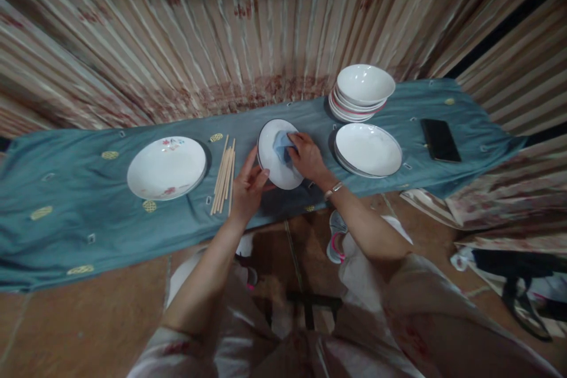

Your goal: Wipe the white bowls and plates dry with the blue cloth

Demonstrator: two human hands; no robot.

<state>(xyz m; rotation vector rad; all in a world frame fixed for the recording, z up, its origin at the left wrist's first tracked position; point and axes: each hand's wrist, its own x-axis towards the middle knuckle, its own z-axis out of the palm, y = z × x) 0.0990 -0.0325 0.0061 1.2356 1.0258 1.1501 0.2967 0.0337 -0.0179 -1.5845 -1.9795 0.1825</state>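
Observation:
My left hand grips the lower left rim of a white plate with a thin dark edge, thumb on its face. The plate is tilted up over the table. In my right hand a light blue cloth is bunched and pressed against the plate's inner face. Just left of my left hand, several wooden chopsticks lie roughly side by side. A short pile of white plates with dark rims sits right of my right hand.
A large white floral plate lies on the left of the narrow table with its teal cloth. White bowls are stacked at the back right, near a black phone. A pleated curtain hangs directly behind the table.

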